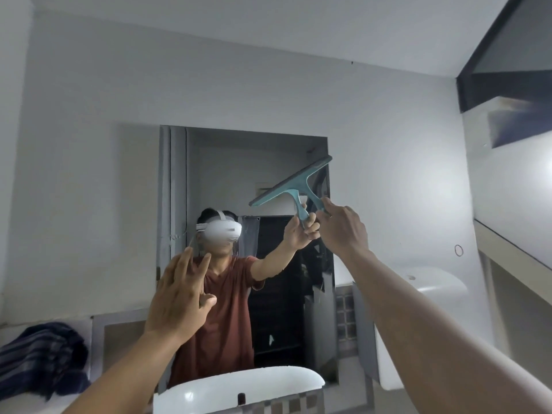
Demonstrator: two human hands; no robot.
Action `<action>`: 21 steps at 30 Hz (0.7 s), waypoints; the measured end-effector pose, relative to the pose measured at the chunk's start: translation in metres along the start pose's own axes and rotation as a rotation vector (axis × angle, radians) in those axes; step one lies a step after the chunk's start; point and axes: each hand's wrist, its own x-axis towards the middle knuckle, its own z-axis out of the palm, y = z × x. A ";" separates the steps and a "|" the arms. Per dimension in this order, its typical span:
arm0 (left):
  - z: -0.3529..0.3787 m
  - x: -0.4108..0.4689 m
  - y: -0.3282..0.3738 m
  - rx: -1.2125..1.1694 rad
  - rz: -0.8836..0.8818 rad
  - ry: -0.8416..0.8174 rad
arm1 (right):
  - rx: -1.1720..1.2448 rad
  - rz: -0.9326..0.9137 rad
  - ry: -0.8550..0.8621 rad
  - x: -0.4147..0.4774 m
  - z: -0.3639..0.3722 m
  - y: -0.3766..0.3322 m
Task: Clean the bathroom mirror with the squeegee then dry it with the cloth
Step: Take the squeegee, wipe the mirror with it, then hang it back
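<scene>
The wall mirror (268,162) hangs in front of me and reflects a person in a red shirt. My right hand (343,228) is raised to the mirror's upper right and grips the handle of a teal squeegee (286,182). Its blade lies tilted against the glass, with the right end higher and close to the mirror's right edge. My left hand (179,297) is lifted in front of the mirror's lower left, fingers spread, holding nothing. A dark blue striped cloth (38,357) lies crumpled on the ledge at the far left, away from both hands.
A white sink (239,386) sits directly below the mirror. Another white fixture (433,285) is mounted on the wall to the right. A dark window frame (490,70) juts out at the upper right, with a ledge (513,249) beneath it.
</scene>
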 end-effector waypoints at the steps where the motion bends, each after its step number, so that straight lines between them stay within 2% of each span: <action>1: 0.000 -0.002 -0.001 -0.002 0.008 0.002 | 0.016 0.016 0.001 -0.004 0.003 0.000; 4: 0.001 -0.016 -0.006 -0.010 0.041 -0.003 | 0.075 0.050 0.007 -0.021 0.013 -0.004; 9: 0.008 -0.046 -0.018 0.014 0.147 -0.106 | 0.157 0.072 0.025 -0.045 0.032 -0.004; 13: 0.008 -0.055 -0.019 0.018 0.146 -0.168 | 0.221 0.103 0.039 -0.057 0.041 -0.009; 21: 0.013 -0.058 -0.019 0.081 0.175 -0.139 | 0.308 0.145 0.043 -0.084 0.059 -0.019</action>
